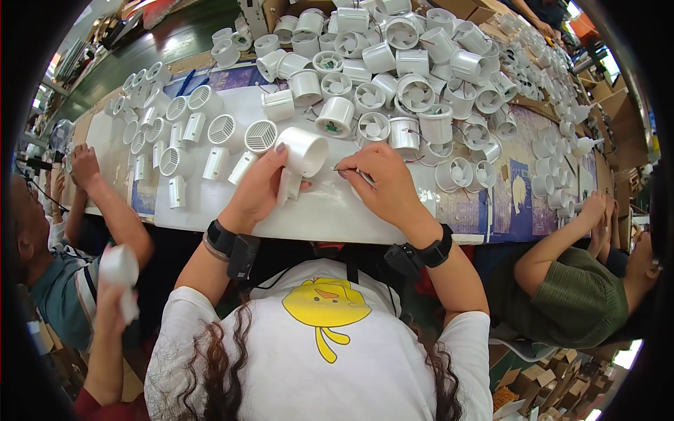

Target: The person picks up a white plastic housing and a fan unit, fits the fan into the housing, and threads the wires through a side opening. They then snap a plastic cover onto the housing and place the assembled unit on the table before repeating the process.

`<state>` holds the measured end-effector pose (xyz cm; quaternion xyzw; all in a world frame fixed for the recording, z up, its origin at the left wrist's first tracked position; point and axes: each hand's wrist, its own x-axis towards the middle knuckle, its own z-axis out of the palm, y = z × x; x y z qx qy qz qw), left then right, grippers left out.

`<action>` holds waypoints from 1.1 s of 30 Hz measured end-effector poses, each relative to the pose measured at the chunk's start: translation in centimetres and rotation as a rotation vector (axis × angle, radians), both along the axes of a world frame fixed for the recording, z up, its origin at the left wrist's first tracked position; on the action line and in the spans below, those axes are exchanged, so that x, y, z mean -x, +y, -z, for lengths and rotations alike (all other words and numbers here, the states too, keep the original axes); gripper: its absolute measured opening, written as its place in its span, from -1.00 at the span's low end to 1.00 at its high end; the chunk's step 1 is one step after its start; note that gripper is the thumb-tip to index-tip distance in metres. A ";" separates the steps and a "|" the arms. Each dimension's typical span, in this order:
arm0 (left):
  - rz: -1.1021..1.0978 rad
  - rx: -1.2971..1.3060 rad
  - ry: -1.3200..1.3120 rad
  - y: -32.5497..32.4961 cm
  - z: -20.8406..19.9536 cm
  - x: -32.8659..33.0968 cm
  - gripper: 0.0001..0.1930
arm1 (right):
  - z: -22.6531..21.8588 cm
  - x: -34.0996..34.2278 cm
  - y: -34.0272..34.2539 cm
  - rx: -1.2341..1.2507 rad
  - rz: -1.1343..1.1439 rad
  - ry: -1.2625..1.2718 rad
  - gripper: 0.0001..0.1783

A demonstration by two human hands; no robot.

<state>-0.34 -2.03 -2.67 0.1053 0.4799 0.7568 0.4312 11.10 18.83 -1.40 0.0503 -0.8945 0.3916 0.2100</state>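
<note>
My left fingers [279, 151] are wrapped around a white plastic fan housing [303, 156], thumb on its short mounting foot and the others curled over the round barrel, holding it just above the table [330, 210] with its open mouth turned toward my right. My right hand [382, 184] pinches a thin metal tool [349, 170] between thumb and forefinger, tip pointing at the housing's mouth, close but not quite touching, as far as I can tell. I judge the housing light, stiff and hollow, with a smooth shell that could slip under a loose grip; the barrel wall and the foot look like the safest holds, while the thin vanes on the similar fan units [414, 91] heaped beyond look easy to crack. Grilles [261, 136] lie just left of my hand.
</note>
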 end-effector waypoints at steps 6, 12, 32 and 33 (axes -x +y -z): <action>0.040 -0.036 0.021 1.3 0.2 -0.5 -0.54 | -0.5 -0.2 -0.6 -0.071 0.025 -0.027 -0.87; -0.006 -0.057 0.012 1.7 0.0 -0.6 -0.56 | 0.0 -0.2 -1.1 -0.056 0.047 0.123 -0.87; 0.043 -0.036 0.065 2.6 0.5 -0.8 -0.56 | 0.3 0.4 -1.7 -0.225 0.111 0.210 -0.81; 0.046 -0.034 0.065 2.6 0.6 -0.7 -0.56 | 0.2 0.4 -1.7 -0.281 0.100 0.219 -0.80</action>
